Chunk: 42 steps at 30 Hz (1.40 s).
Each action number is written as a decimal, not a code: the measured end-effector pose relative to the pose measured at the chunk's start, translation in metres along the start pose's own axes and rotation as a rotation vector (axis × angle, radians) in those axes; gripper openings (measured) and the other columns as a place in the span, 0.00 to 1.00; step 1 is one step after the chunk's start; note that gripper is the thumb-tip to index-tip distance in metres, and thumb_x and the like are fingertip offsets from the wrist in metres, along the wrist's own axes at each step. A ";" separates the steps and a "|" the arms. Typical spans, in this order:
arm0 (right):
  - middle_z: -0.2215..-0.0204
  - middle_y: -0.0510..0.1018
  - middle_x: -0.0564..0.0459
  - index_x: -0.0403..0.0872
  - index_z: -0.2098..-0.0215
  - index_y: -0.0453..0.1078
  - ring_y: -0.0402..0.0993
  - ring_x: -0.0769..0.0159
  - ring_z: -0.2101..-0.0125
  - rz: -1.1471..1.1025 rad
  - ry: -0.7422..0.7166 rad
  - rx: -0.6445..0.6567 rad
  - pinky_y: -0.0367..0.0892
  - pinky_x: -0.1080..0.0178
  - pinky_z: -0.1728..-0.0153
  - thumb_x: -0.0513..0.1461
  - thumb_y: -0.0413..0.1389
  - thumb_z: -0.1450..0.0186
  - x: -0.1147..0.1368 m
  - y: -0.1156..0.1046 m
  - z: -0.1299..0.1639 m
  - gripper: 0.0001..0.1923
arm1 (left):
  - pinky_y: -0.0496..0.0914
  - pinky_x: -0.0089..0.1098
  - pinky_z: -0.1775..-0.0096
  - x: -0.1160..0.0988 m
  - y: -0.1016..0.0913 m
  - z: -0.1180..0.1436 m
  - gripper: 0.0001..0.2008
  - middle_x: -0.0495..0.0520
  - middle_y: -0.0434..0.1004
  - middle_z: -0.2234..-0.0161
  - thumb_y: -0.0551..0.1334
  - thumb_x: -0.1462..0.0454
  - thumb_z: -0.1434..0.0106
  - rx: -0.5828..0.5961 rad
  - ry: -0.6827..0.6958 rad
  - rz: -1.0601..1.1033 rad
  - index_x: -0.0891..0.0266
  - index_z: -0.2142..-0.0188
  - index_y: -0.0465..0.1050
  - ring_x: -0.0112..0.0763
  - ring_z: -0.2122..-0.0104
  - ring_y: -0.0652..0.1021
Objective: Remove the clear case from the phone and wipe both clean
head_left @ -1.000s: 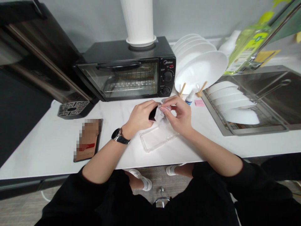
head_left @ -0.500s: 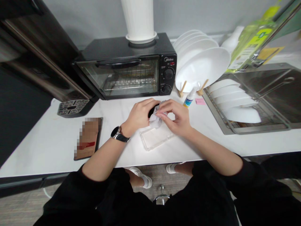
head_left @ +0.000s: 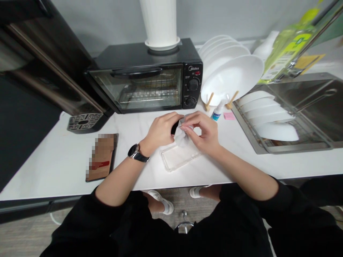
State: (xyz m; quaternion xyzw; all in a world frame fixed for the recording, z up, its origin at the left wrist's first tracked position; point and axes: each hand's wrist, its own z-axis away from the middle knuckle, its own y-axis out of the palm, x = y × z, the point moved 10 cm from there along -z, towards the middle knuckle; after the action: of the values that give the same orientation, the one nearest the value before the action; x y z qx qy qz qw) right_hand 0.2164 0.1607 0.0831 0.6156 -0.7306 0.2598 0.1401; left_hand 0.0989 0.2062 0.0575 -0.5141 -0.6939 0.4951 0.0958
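Over the counter my left hand point(head_left: 162, 129) is closed around a black phone point(head_left: 174, 127), most of which is hidden by my fingers and a cloth. My right hand point(head_left: 205, 132) pinches that thin, pale grey cloth point(head_left: 182, 137) between thumb and fingers and presses it against the phone. Just below both hands a clear phone case point(head_left: 178, 157) lies flat on the counter. A small spray bottle point(head_left: 217, 111) with a blue label stands beyond my right hand.
Behind my hands is a black toaster oven point(head_left: 142, 85) with a white pot point(head_left: 159, 25) on top. White plates point(head_left: 233, 78) stand in a rack, right of it. A sink point(head_left: 316, 107) holds white bowls point(head_left: 270, 114). Left lies a tablet-like device point(head_left: 103, 157).
The view has shifted very slightly. The cloth hangs a little differently over the phone, and my right fingers have moved a little. Both hands keep their hold.
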 end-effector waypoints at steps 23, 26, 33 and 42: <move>0.64 0.80 0.52 0.49 0.60 0.76 0.77 0.66 0.62 -0.077 0.065 -0.081 0.73 0.64 0.67 0.42 0.62 0.27 -0.023 -0.013 -0.005 0.06 | 0.68 0.34 0.65 -0.002 -0.001 0.000 0.10 0.54 0.77 0.64 0.62 0.67 0.40 -0.041 0.073 -0.015 0.60 0.58 0.73 0.36 0.66 0.77; 0.64 0.80 0.53 0.49 0.60 0.76 0.77 0.66 0.63 -0.060 0.037 -0.082 0.73 0.64 0.67 0.41 0.62 0.27 -0.018 -0.011 -0.004 0.04 | 0.68 0.34 0.65 -0.001 -0.001 0.000 0.10 0.54 0.77 0.64 0.61 0.67 0.41 -0.037 0.066 -0.041 0.61 0.58 0.73 0.37 0.66 0.77; 0.63 0.82 0.53 0.50 0.58 0.75 0.80 0.66 0.63 -0.026 -0.142 0.037 0.76 0.63 0.64 0.35 0.61 0.27 0.015 0.009 0.003 0.03 | 0.73 0.38 0.59 0.000 -0.002 -0.001 0.17 0.58 0.81 0.58 0.63 0.53 0.33 -0.008 0.027 0.086 0.61 0.51 0.75 0.43 0.60 0.81; 0.63 0.83 0.51 0.49 0.57 0.75 0.82 0.63 0.61 -0.007 -0.258 0.113 0.79 0.58 0.59 0.33 0.61 0.27 0.030 0.019 0.006 0.04 | 0.74 0.40 0.57 0.002 0.002 0.002 0.24 0.57 0.80 0.57 0.64 0.47 0.33 0.013 0.036 0.143 0.60 0.46 0.75 0.44 0.59 0.82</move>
State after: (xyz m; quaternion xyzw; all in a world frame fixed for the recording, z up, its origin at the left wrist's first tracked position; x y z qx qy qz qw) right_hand 0.1930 0.1343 0.0901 0.6533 -0.7248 0.2185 0.0109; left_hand 0.0978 0.2070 0.0543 -0.5705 -0.6505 0.4955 0.0761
